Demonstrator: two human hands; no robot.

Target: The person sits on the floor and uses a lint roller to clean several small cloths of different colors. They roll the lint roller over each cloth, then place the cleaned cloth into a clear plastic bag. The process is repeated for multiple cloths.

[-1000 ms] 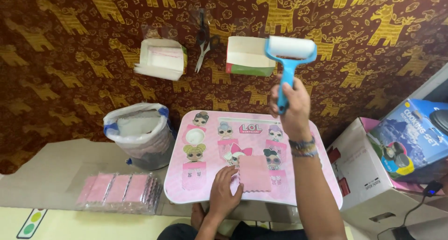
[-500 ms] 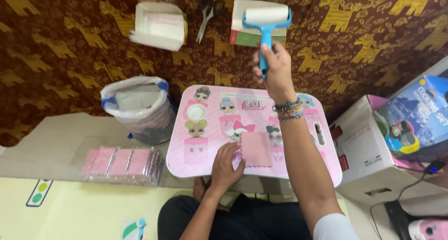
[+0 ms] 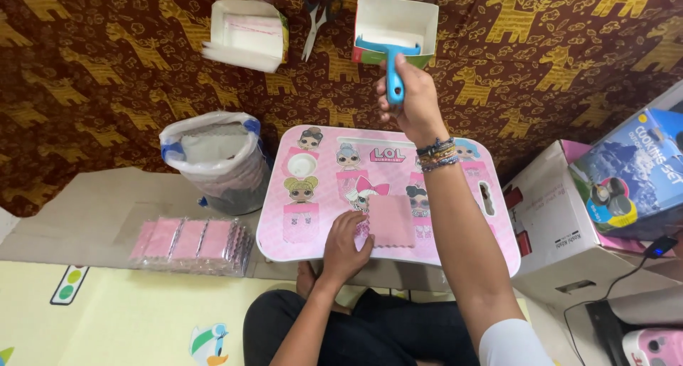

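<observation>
We start with the pink lap table (image 3: 313,231), which sits low over our crossed legs, printed with cartoon dolls. To its left stands a bag-lined bin (image 3: 213,160), and nearer on that side lies a row of wrapped pink packs (image 3: 188,241) on the floor. To the right sits a cardboard box (image 3: 562,220) with a blue toy box (image 3: 633,170) on top.

At the far side, on the patterned cloth, an open white box (image 3: 395,21) lies straight beyond the table. Our right hand (image 3: 409,99) reaches out over the table's far edge, its grip clenched round the blue handle of the lint roller (image 3: 390,56). The handle runs near to far, and the roller head lies crosswise, left to right, at the mouth of that white box; we cannot tell whether it touches the box.

Our left hand (image 3: 345,241) rests flat at the table's near edge, fingers spread and grasping nothing, touching the left edge of the small pink cloth (image 3: 390,220). So the cloth lies near, well apart from the roller; the left hand is the closer one.
</observation>
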